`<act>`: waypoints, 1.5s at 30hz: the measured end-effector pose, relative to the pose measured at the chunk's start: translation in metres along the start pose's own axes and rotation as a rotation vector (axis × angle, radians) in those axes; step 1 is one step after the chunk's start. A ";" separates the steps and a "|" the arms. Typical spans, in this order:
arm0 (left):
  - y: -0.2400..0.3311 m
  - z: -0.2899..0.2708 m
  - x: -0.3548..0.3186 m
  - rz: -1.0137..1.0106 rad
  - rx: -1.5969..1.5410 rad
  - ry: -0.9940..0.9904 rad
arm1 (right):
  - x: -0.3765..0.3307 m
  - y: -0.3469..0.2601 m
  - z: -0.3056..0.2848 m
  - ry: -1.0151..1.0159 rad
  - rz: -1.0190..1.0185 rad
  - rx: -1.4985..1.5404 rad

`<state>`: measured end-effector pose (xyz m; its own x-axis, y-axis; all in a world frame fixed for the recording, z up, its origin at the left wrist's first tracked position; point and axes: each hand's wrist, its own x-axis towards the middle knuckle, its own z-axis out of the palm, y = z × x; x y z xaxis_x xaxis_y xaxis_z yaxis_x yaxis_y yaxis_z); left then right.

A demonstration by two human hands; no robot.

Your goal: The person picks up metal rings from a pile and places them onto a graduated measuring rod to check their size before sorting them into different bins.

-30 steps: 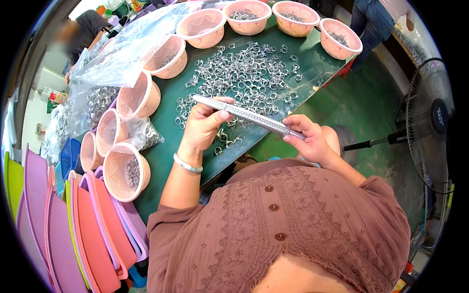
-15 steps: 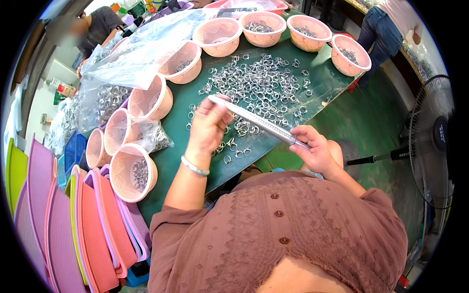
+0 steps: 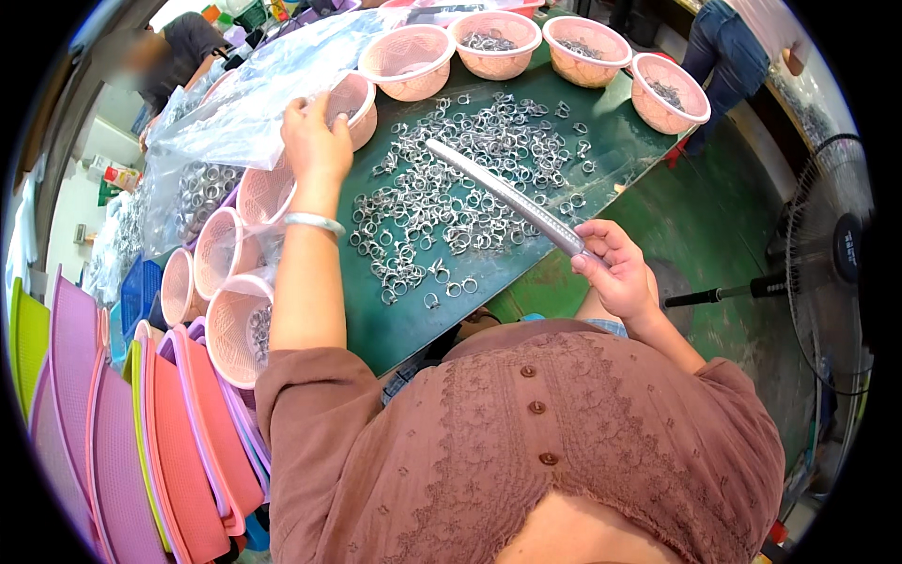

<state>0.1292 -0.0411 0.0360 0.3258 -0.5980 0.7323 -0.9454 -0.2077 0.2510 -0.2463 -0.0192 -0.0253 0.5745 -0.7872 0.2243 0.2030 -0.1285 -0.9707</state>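
Observation:
In my right hand (image 3: 615,268) I grip the thick end of a ring mandrel (image 3: 507,195), a tapered silver rod with markings along it. Its thin tip points up and left over the many silver rings (image 3: 470,179) spread on the green table. My left hand (image 3: 318,141) is at the near rim of a pink basket (image 3: 362,117) on the left of the row. Its fingers and thumb are apart, and no ring shows in them. Inside that basket lie some rings, partly hidden by the hand.
More pink baskets (image 3: 406,64) curve around the table (image 3: 376,324), several holding rings. Clear plastic bags (image 3: 235,113) lie behind the left ones. Stacked coloured baskets (image 3: 188,432) stand at lower left, a fan (image 3: 827,244) at right. Two other people are beyond the table.
My left hand has left the mandrel's thin tip and moved up and left to the pink basket. My right hand still holds the mandrel, its tip now free and raised further.

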 end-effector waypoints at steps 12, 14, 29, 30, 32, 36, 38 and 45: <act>0.029 0.013 -0.073 0.072 -0.320 -0.612 | 0.000 0.005 0.001 -0.016 0.023 -0.019; 0.028 0.012 -0.075 0.033 -0.329 -0.566 | 0.000 0.005 0.002 -0.016 0.024 -0.012; 0.030 -0.012 -0.080 -0.943 -2.024 -0.631 | 0.001 0.003 0.007 -0.085 0.015 -0.144; 0.029 -0.011 -0.082 -0.952 -2.047 -0.632 | 0.001 0.001 0.008 -0.083 0.008 -0.152; 0.030 -0.009 -0.084 -0.966 -2.094 -0.638 | 0.000 -0.001 0.009 -0.076 -0.002 -0.156; 0.030 -0.009 -0.085 -0.978 -2.143 -0.672 | -0.001 -0.003 0.010 -0.051 0.006 -0.090; 0.030 -0.010 -0.086 -0.971 -2.144 -0.689 | -0.002 -0.003 0.009 -0.048 0.018 -0.058; 0.033 -0.012 -0.086 -0.929 -2.044 -0.714 | -0.004 -0.003 0.007 -0.057 0.042 -0.048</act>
<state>0.0699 0.0132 -0.0112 0.0290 -0.9988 -0.0397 0.7564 -0.0041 0.6541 -0.2436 -0.0113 -0.0225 0.6262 -0.7569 0.1869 0.1408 -0.1260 -0.9820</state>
